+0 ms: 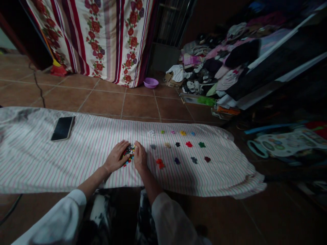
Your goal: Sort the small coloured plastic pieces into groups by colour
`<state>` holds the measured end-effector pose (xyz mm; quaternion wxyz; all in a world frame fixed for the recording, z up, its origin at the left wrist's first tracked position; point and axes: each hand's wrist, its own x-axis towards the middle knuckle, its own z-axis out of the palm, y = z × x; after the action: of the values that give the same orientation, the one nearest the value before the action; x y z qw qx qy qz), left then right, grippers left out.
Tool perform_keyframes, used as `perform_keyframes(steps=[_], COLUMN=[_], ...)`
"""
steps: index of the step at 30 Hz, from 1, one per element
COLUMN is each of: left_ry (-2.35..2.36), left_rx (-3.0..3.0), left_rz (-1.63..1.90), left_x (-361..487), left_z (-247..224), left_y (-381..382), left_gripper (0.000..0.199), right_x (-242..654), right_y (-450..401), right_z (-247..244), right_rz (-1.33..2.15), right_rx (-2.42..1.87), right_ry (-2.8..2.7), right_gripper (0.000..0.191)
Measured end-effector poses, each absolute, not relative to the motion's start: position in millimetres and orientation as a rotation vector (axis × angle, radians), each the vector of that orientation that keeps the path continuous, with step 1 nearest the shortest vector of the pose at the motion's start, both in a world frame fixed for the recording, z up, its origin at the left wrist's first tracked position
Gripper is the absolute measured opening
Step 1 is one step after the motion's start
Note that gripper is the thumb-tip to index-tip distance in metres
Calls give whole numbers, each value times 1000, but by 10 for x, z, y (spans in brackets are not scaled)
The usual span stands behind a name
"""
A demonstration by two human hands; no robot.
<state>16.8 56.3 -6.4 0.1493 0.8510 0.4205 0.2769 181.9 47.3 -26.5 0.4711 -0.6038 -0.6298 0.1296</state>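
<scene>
A pile of small mixed-colour pieces (129, 156) lies on a striped cloth (84, 160) between my hands. My left hand (118, 157) rests flat along the pile's left side, fingers stretched and thumb over the pieces. My right hand (140, 156) is at the right edge of the pile, its fingers curled together; whatever they hold is too small to make out. To the right, little heaps sorted by colour form rows, among them white pieces (151, 132), red pieces (189, 144), orange pieces (160, 163), green pieces (202, 144) and dark red pieces (207, 159).
A phone (62, 128) lies on the cloth at the left. Beyond the cloth's far edge are a tiled floor (107, 98), a purple basin (151, 83), a floral curtain (107, 41) and a heap of clothes (204, 64).
</scene>
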Motion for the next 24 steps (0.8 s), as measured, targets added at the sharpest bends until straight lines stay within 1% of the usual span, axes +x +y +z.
perform_keyframes(steps=[2, 5, 6, 10, 19, 24], left_ry=[1332, 1464, 1503, 1635, 1768, 1743], left_rx=[2512, 2629, 2649, 2663, 2554, 2529], left_rz=[814, 789, 781, 763, 748, 881], left_x=[92, 55, 70, 214, 423, 412], left_z=[-142, -259, -284, -311, -315, -260], left_y=[417, 212, 162, 98, 183, 168], left_gripper=[68, 88, 88, 77, 69, 63], right_x=[1822, 1833, 1838, 1858, 1777, 1805], right_y=[472, 470, 469, 461, 443, 469], right_z=[-253, -242, -239, -230, -224, -224], right_rz=[335, 336, 332, 330, 214, 235], right_rx=[-1480, -1488, -1490, -1485, -1376, -1391], right_ry=[-1543, -1548, -1553, -1598, -1870, -1799], right_gripper=[47, 50, 50, 52, 47, 43])
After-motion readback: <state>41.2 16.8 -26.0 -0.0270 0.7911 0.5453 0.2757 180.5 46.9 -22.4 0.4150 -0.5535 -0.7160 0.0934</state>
